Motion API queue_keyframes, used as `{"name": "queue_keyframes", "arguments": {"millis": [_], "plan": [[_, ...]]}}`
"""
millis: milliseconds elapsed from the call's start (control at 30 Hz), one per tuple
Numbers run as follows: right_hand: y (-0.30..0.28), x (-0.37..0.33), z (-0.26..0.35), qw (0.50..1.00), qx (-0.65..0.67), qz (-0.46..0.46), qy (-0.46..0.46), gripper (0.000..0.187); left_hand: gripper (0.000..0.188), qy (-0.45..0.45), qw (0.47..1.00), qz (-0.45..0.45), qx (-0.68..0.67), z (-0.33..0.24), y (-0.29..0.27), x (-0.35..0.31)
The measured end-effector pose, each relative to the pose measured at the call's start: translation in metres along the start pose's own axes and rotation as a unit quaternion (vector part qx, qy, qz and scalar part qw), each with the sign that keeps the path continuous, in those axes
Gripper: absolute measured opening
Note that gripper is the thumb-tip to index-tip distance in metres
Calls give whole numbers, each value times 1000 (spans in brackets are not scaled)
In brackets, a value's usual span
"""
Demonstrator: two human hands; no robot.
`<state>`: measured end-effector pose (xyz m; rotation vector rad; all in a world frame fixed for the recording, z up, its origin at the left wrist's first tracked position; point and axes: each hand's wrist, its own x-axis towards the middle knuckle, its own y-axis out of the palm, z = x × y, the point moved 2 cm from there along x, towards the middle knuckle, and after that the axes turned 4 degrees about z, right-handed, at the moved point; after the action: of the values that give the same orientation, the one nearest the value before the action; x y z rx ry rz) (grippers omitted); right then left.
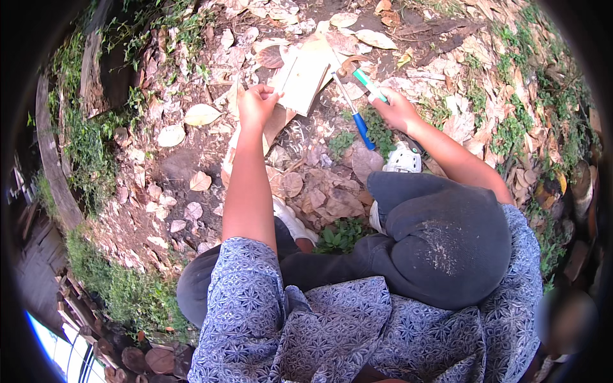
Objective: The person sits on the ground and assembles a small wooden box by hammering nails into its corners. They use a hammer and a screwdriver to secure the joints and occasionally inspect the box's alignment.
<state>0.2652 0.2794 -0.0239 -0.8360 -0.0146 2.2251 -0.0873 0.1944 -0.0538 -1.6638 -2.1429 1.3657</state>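
Observation:
A pale wooden board (306, 73) lies on the leaf-strewn ground ahead of me, with narrow dark slots or strips along it. Beside its near left edge is my left hand (258, 105), thumb and fingers pinched together; whatever is between them is too small to make out. My right hand (396, 110) is wrapped round the green and white handle of a hammer (370, 86), whose rusty brown head is close to the board's right edge. Between that hand and the board lies a blue-handled tool (363, 131) with a thin metal shaft, its kind unclear.
Dry leaves (203, 115) and wood chips cover the soil around the board. My white shoes (403, 158) and bent knees are close on the near side. A weathered timber (54, 153) and green plants stand at the left; cut logs (159, 360) are stacked at the lower left.

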Motion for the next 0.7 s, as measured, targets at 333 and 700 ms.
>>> {"name": "queue_keyframes", "arguments": {"millis": [333,700], "plan": [[1,2,5,999,2,54,-3,25,39,34,999,31,-10,-5,-3,20],[-8,-1,-9,998,39,34,34,23,33,20,988,-66,139,-48,12,5]]}}
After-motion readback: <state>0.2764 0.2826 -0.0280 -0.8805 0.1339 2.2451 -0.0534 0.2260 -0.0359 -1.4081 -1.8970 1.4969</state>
